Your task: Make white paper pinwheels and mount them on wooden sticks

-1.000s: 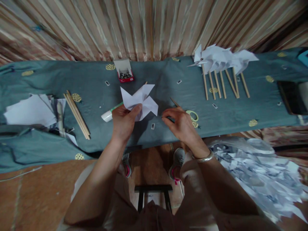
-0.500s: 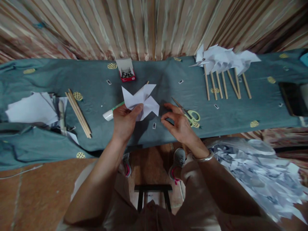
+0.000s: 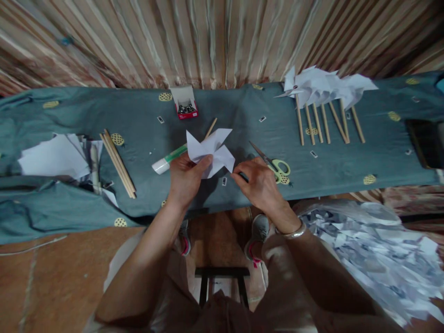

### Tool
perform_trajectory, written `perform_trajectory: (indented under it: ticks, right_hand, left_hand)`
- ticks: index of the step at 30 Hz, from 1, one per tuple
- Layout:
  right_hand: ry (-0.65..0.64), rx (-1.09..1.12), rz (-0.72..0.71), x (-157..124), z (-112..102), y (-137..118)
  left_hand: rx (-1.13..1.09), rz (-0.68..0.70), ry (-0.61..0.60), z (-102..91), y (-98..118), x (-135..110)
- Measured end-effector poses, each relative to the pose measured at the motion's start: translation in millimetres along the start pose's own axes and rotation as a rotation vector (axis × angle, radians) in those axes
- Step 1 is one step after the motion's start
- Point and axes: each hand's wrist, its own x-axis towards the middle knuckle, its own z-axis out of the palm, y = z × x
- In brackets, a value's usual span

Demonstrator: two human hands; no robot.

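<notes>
Hands work over the cloth-covered counter in the head view. The left hand pinches a white paper pinwheel, whose wooden stick slants away. Just to its right, the right hand pinches a small dark piece beside scissors.

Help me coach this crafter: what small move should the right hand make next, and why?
Probably slide the right hand left to the paper pinwheel: the left hand pinches it alone above the cloth, and the right fingertips rest just beside its lower blade.
</notes>
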Motion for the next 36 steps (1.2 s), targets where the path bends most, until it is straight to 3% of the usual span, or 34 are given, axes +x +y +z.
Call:
perform_trajectory:
  ticks: [6,12,17,26,36]
  right_hand:
    - [0.014,0.066,0.045,-1.9,-0.9,-0.1]
    - [0.211,0.361,0.107,-0.8,-17.8,0.0]
    - [0.124,0.570,0.028,-1.0,-20.8,-13.4]
    - [0.120,0.618,0.023,-3.4,-19.8,-11.7]
    - [0.102,0.694,0.069,-2.5,-20.3,-12.0]
  left_hand:
    - [-0.020,-0.007,-0.012,0.9,-2.0,-2.4]
    - [-0.030,-0.030,-0.032,3.4,-0.8,-6.7]
    - [-0.049,-0.066,-0.110,8.4,0.1,-15.8]
    - [-0.091,-0.084,-0.230,8.8,1.4,-25.6]
    - [-0.077,-0.088,-0.261,7.0,1.6,-25.2]
